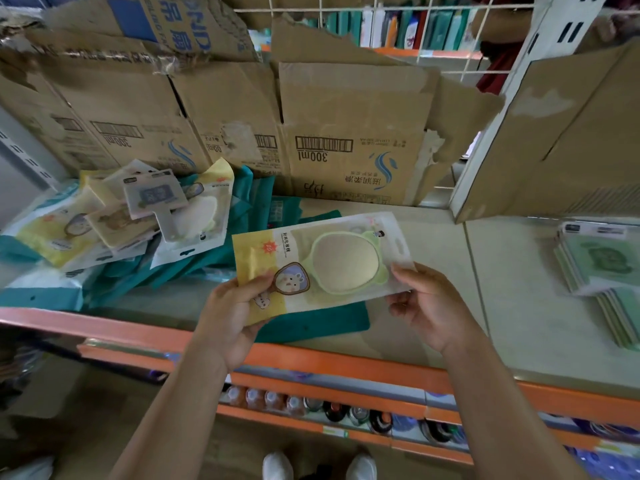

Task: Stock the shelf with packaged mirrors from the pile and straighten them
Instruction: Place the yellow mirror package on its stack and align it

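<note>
Left hand (235, 313) pinches the yellow end of the mirror pack (332, 261), thumb on top, fingers curled under. Right hand (426, 306) grips the clear hanger end the same way. Pack is mid-frame just above the shelf (433, 237), face up, slightly tilted. Pile (114, 216) lies at left of frame, neat stack (602, 271) at right edge. I judge the pack light and flat, with slick film, a bendy card backing and a breakable mirror inside. I'd keep hold at the two short ends, off the mirror face, and lay it flat, not drop it.
</note>
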